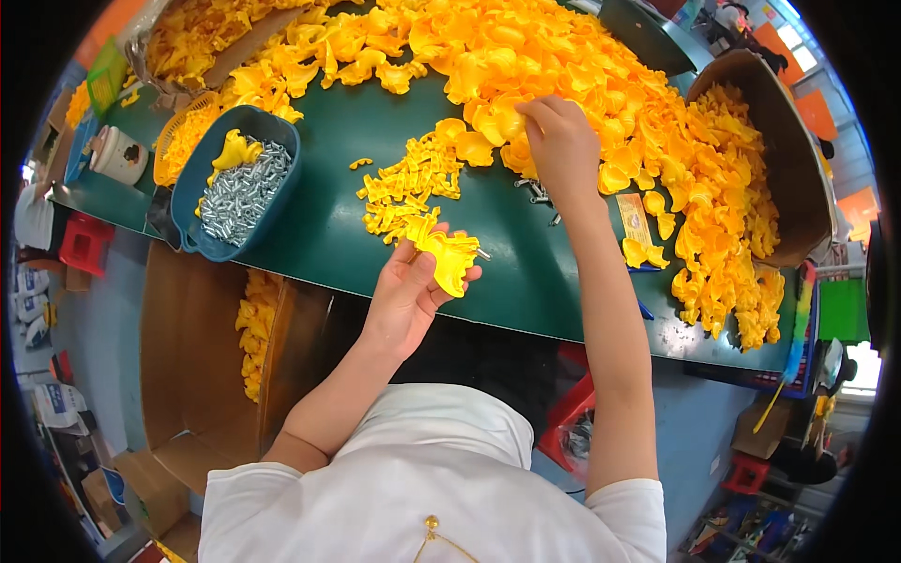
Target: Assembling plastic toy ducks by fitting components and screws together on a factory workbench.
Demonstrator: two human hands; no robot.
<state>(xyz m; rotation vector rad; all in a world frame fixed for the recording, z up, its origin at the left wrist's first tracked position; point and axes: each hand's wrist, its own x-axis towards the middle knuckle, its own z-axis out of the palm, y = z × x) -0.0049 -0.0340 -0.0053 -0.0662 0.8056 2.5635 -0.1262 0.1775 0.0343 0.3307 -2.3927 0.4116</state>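
Note:
My left hand [405, 298] is closed around a yellow curved plastic piece [450, 260] just above the table's near edge. A short metal pin [483, 254] sticks out beside that piece. Farther off, my right hand [563, 141] reaches into the big pile of yellow plastic shells [535, 56], its fingers pinched at the edge of one shell [496, 120]. Between the hands lies a heap of small yellow plastic parts [413, 178]. A few loose metal pins [535, 190] rest below my right hand, partly hidden by the wrist.
On the left of the green table [328, 131] stands a blue basin [192, 220] of metal pins. A yellow basket [169, 141] and a white bucket [118, 155] are beyond it. Cardboard boxes stand at the right [798, 141] and below the table [192, 347]. A printed card [633, 221] lies right.

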